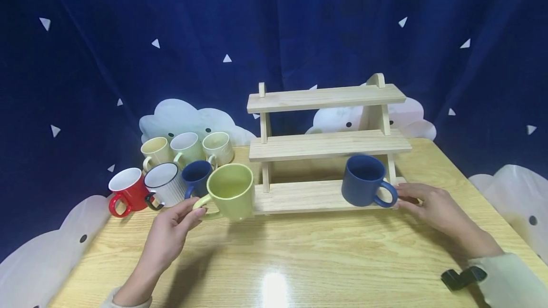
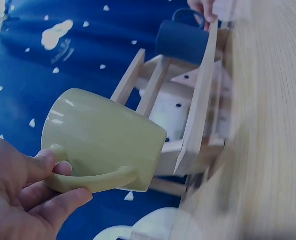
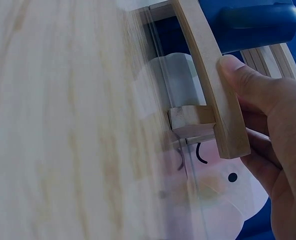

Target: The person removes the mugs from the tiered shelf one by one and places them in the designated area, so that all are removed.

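Note:
My left hand (image 1: 193, 206) grips the handle of a yellow-green mug (image 1: 231, 192) and holds it just left of the wooden three-tier rack (image 1: 327, 145), by the lowest shelf's left end. The left wrist view shows this mug (image 2: 103, 136) tilted, with my thumb and fingers (image 2: 42, 167) round its handle. A dark blue mug (image 1: 364, 180) stands on the lowest shelf at its right end. My right hand (image 1: 406, 200) holds that shelf end beside the blue mug's handle. In the right wrist view my thumb (image 3: 240, 75) lies on the plank (image 3: 213, 80) and my fingers curl behind it.
Several mugs cluster on the wooden table (image 1: 299, 255) at the left: a red one (image 1: 128, 193), a white one with a dark rim (image 1: 164, 185), a dark blue one (image 1: 197, 176) and three pale ones behind (image 1: 186, 146). White cloud cushions (image 1: 188, 118) and a blue curtain stand behind.

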Demonstrator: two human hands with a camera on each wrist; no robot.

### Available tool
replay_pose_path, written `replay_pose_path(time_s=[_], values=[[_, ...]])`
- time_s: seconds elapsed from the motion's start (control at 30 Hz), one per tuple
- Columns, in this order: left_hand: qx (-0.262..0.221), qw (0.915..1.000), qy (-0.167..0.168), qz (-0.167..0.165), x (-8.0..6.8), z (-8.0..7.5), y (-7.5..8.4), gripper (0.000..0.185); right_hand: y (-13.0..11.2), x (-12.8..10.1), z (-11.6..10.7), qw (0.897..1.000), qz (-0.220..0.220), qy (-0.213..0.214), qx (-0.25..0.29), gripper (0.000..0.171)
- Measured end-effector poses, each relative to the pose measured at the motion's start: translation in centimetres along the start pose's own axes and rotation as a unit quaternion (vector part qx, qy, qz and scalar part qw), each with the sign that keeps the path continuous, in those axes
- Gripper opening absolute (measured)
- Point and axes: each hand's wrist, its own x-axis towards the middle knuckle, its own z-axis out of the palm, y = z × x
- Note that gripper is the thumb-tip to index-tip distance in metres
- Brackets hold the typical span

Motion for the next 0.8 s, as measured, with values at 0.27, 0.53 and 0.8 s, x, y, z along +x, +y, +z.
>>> replay_pose_path(time_s=[0.27, 0.53, 0.8], values=[[0.005, 0.9982, 0.05, -0.032, -1.4, -2.8, -1.3, 0.03, 0.0, -0.1, 0.0, 1.0, 0.004, -0.006, -0.004, 0.04], [0.043, 0.9933, 0.095, -0.05, -3.0, -5.6, -2.8, 0.034, 0.1, -0.1, 0.0, 1.0, -0.001, 0.002, -0.006, 0.043], [-0.048, 0.9834, 0.16, -0.072, -4.5, -7.8, -4.8, 0.023, 0.1, -0.1, 0.1, 1.0, -0.002, 0.001, -0.006, 0.042]])
